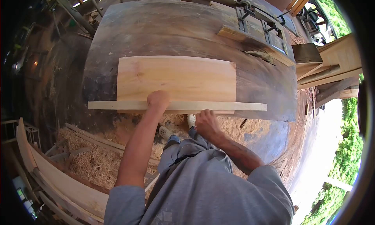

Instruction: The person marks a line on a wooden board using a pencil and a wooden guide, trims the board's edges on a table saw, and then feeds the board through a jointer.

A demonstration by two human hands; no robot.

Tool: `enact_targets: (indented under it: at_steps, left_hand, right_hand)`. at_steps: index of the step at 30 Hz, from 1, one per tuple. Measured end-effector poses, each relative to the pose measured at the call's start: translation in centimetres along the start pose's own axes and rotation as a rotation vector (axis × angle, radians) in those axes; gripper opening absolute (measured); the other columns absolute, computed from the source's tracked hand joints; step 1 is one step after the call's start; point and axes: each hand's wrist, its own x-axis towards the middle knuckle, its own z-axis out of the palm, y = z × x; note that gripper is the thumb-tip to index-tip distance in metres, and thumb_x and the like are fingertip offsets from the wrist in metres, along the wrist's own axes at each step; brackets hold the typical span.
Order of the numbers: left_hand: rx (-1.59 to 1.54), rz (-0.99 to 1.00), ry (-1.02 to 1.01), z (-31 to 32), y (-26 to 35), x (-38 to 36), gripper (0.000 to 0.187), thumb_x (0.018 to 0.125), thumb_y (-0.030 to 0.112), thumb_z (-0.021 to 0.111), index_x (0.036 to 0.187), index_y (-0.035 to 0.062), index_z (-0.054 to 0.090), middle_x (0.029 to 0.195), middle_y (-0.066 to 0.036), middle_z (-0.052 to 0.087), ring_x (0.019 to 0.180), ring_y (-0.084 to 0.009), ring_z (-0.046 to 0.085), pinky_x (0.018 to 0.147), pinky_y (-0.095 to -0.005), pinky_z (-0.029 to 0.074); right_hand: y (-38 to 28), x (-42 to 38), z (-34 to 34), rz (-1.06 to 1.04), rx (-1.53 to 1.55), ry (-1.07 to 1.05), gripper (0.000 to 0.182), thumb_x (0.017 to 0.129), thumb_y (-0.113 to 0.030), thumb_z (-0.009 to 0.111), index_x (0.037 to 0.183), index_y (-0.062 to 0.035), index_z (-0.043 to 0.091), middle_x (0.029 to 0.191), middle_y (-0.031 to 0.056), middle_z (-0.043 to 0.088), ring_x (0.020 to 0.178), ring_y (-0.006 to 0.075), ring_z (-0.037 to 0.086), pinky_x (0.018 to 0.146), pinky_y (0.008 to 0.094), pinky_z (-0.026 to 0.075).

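— What has the person got hold of there?

— A thin wooden strip [177, 105], lying along the near edge of the dark surface [164, 33]. The left hand [158, 100] is closed over it, fingers curled down on top. The right hand [206, 121] sits just below the strip's near side with fingers loosely bent, touching or nearly touching the wood; I can't tell if it grips anything.

— And the broad piece behind?

— That's a pale wide board [176, 78], flat on the surface, its near edge right against the strip. Further back, toward the right, a metal fence [265, 27] runs across the surface.

— The floor looks a mess.

— Sawdust and shavings [93, 162] heaped below, with long offcut slats [58, 186] stacked at the left.
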Motion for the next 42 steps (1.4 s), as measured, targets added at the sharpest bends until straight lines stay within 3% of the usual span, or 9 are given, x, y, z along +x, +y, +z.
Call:
enact_targets:
  at_steps: [6,10,19,22,30,35,39,40,42]
  left_hand:
    - [0.052,0.011,0.032,-0.4,-0.1,-0.5,0.024,0.083,0.019,0.059,0.098,0.0113,0.076,0.103,-0.013,0.072,0.098,-0.0292,0.070,0.079,-0.0403,0.057]
    - [0.046,0.015,0.018,-0.2,-0.1,-0.8,0.022,0.083,0.017,0.060,0.096,0.0099,0.076,0.101,-0.014,0.072,0.097,-0.0297,0.070,0.078,-0.0409,0.057]
    - [0.055,0.068,0.101,0.8,-1.0,-0.2,0.024,0.076,0.028,0.077,0.089,0.0074,0.075,0.090,-0.015,0.072,0.089,-0.0307,0.070,0.077,-0.0408,0.055]
    - [0.063,0.037,0.083,0.2,-0.5,-0.2,0.026,0.075,0.028,0.077,0.090,0.0073,0.075,0.090,-0.015,0.072,0.089,-0.0303,0.070,0.076,-0.0414,0.055]
    - [-0.094,-0.164,0.073,1.7,0.7,1.5,0.021,0.080,0.014,0.064,0.097,0.0074,0.075,0.102,-0.015,0.072,0.099,-0.0296,0.069,0.081,-0.0406,0.057]
    - [-0.066,-0.144,-0.126,-0.2,1.7,2.0,0.020,0.084,0.014,0.062,0.097,0.0042,0.074,0.093,-0.013,0.073,0.076,-0.0297,0.072,0.064,-0.0485,0.057]
    - [-0.046,-0.062,-0.280,-1.1,1.8,2.9,0.026,0.080,0.012,0.064,0.103,0.0040,0.074,0.103,-0.013,0.072,0.087,-0.0315,0.071,0.060,-0.0500,0.058]
    - [-0.022,-0.009,-0.336,-0.5,2.0,3.2,0.026,0.080,0.012,0.064,0.102,0.0041,0.074,0.103,-0.013,0.072,0.085,-0.0313,0.072,0.060,-0.0490,0.058]
    - [-0.013,0.033,-0.389,0.0,1.5,3.3,0.026,0.079,0.012,0.065,0.102,0.0042,0.074,0.102,-0.013,0.073,0.083,-0.0310,0.072,0.059,-0.0479,0.058]
  right_hand:
    - [-4.0,2.6,1.2,-0.173,0.218,0.100,0.027,0.077,-0.020,0.067,0.094,0.0009,0.062,0.092,0.0179,0.063,0.095,0.0326,0.058,0.087,0.0423,0.044]
    - [1.2,-0.4,1.4,-0.082,0.590,0.336,0.013,0.086,-0.012,0.058,0.092,-0.0009,0.063,0.089,0.0161,0.063,0.088,0.0333,0.059,0.083,0.0435,0.047]
    - [12.8,-7.1,-0.7,0.391,0.381,0.272,0.011,0.086,-0.011,0.056,0.087,-0.0014,0.062,0.085,0.0183,0.064,0.083,0.0384,0.059,0.076,0.0466,0.048]
    - [10.2,-5.7,-0.9,0.241,0.123,0.145,0.010,0.081,-0.011,0.058,0.083,-0.0011,0.060,0.081,0.0184,0.062,0.082,0.0361,0.059,0.075,0.0463,0.047]
    - [-1.8,2.6,-0.1,-0.244,0.266,0.121,0.012,0.077,-0.011,0.061,0.081,0.0002,0.058,0.081,0.0183,0.059,0.081,0.0339,0.056,0.074,0.0452,0.046]
    - [-7.4,6.8,1.7,-0.508,0.350,0.245,0.027,0.079,-0.014,0.061,0.099,0.0046,0.061,0.096,0.0205,0.059,0.094,0.0385,0.055,0.083,0.0478,0.046]
    - [-11.7,9.7,2.2,-0.429,0.632,0.014,0.029,0.079,-0.017,0.064,0.100,-0.0004,0.054,0.095,0.0172,0.054,0.090,0.0369,0.051,0.077,0.0500,0.043]
    - [-13.1,10.3,1.5,-0.517,0.402,0.213,0.026,0.081,-0.014,0.062,0.101,0.0005,0.052,0.096,0.0173,0.053,0.091,0.0360,0.052,0.077,0.0485,0.044]
    - [-15.4,12.3,1.4,-0.527,0.396,0.104,0.024,0.082,-0.012,0.061,0.100,0.0013,0.053,0.095,0.0173,0.053,0.089,0.0355,0.052,0.077,0.0470,0.045]
